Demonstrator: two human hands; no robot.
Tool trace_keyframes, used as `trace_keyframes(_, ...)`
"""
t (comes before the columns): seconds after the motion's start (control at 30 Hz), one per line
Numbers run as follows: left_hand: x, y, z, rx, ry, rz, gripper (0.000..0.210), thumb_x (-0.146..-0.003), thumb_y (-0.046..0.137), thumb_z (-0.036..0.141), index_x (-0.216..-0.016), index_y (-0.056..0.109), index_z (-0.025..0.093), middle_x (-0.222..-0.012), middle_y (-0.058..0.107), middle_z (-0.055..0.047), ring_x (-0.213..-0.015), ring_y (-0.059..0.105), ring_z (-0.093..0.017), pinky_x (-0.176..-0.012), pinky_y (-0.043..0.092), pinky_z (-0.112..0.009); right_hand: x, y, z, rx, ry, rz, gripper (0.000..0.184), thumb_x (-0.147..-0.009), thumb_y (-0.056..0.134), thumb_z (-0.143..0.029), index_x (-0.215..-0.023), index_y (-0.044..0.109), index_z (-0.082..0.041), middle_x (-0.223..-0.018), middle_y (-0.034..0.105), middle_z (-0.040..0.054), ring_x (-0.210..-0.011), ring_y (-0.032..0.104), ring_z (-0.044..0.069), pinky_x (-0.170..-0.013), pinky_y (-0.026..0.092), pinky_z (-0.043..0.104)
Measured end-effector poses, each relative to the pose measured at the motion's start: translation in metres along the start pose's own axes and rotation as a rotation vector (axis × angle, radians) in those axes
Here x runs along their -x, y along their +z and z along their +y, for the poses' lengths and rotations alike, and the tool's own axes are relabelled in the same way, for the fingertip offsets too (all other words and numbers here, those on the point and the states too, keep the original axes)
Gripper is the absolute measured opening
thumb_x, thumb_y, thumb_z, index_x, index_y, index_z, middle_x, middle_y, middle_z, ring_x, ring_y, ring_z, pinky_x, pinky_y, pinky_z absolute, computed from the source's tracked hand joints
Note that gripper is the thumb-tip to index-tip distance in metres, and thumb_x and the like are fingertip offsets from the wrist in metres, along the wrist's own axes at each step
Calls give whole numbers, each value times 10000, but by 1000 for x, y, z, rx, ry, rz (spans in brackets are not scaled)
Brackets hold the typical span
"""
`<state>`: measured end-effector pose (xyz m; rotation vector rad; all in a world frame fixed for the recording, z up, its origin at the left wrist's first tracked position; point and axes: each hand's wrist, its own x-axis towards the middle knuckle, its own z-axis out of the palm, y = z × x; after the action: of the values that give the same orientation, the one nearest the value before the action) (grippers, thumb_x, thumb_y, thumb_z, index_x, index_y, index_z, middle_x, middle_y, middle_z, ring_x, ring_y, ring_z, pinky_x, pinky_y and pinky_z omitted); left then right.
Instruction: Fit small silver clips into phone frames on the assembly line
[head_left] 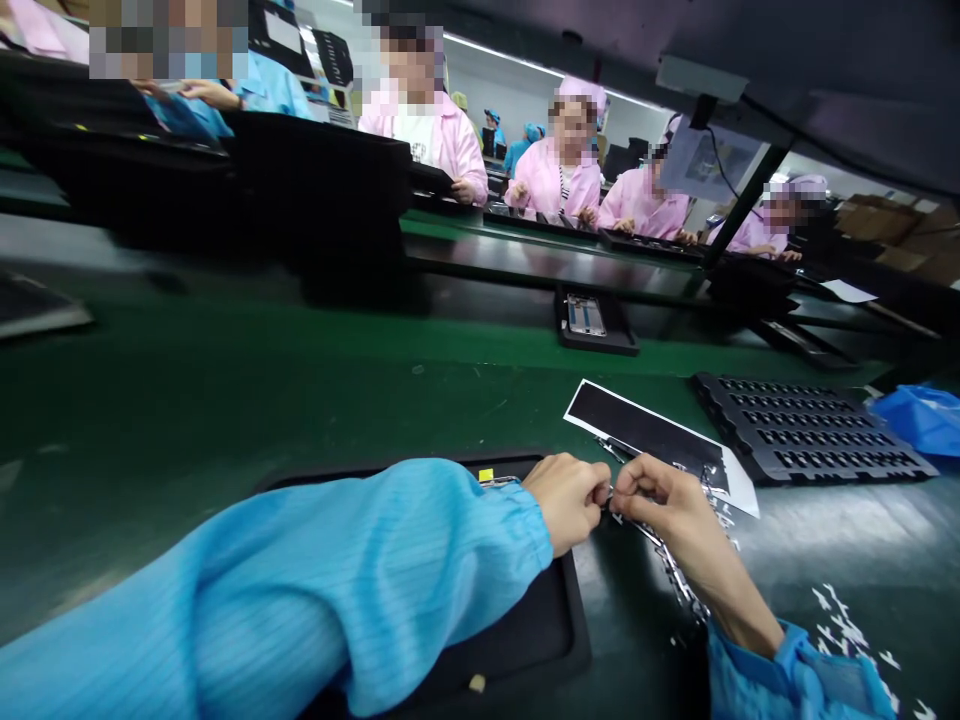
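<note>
My left hand (pixel 566 500) reaches across from the left with its fingertips pinched together. My right hand (pixel 667 505) meets it in a pinch, the two sets of fingertips almost touching. A tiny part between them is too small and covered to name. Below my left sleeve lies a black tray (pixel 551 625), partly hidden by the arm; a yellow tab (pixel 486 475) shows near its far edge. Small metallic strip-like pieces (pixel 679 580) lie under and beside my right hand. Just beyond it is a black sheet with a white border (pixel 637 420).
A black slotted tray (pixel 806 425) with rows of small parts sits at the right, beside a blue plastic bag (pixel 919 418). White scraps (pixel 844 630) are scattered at the lower right. Farther back, a small tray (pixel 600 345) holds a phone-like frame. Several people work across the bench.
</note>
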<state>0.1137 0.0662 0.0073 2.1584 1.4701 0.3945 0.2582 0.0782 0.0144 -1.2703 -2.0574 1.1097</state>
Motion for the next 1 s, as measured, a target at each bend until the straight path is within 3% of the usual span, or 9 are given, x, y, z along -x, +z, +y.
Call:
trace_keyframes(0.3, 0, -2, -1, 170, 8, 53, 147, -660, 438, 84, -718, 524, 189, -627, 532, 44, -580, 463, -92, -551, 323, -170, 6, -4, 2, 201, -48, -7, 101, -690, 451, -203, -727, 542, -227, -750, 481, -20, -765, 435, 135, -681, 306, 277)
trace_keyframes(0.5, 1, -6, -1, 240, 4, 48, 292, -574, 459, 48, -826, 473, 193, -570, 481, 72, -517, 418, -78, -502, 307, -158, 5, -5, 1, 194, -33, 61, 270, -702, 454, -245, -971, 473, -246, -896, 477, -18, -755, 435, 119, -702, 313, 270)
trace_keyframes(0.63, 1, -6, 2, 265, -12, 48, 291, -554, 471, 41, -809, 486, 181, -542, 474, 72, -502, 407, -82, -493, 300, -168, 3, -5, -1, 125, -8, -12, 157, -712, 461, -305, -806, 542, -209, -772, 534, -24, -727, 475, 117, -671, 339, 243)
trace_keyframes(0.77, -1, -5, 2, 307, -31, 92, 161, -589, 468, 25, -650, 534, 158, -592, 488, 43, -564, 427, -87, -548, 317, -181, 2, -8, 1, 91, 16, -20, 205, -742, 433, -323, -641, 536, -177, -601, 523, -31, -612, 476, 102, -591, 343, 226)
trace_keyframes(0.87, -1, -8, 0, 378, -74, 149, 69, -630, 518, 85, -635, 548, 148, -628, 484, 31, -581, 429, -92, -550, 329, -185, 3, -11, 4, 107, 0, 80, 217, -752, 432, -321, -631, 531, -170, -576, 519, -28, -588, 482, 101, -569, 350, 223)
trace_keyframes(1.0, 1, -14, 2, 509, -167, 258, 48, -643, 528, 109, -661, 564, 136, -669, 496, 12, -616, 445, -105, -581, 349, -201, 8, -11, 4, 196, -92, 334, 195, -781, 428, -302, -670, 527, -175, -567, 516, -27, -559, 483, 97, -518, 358, 207)
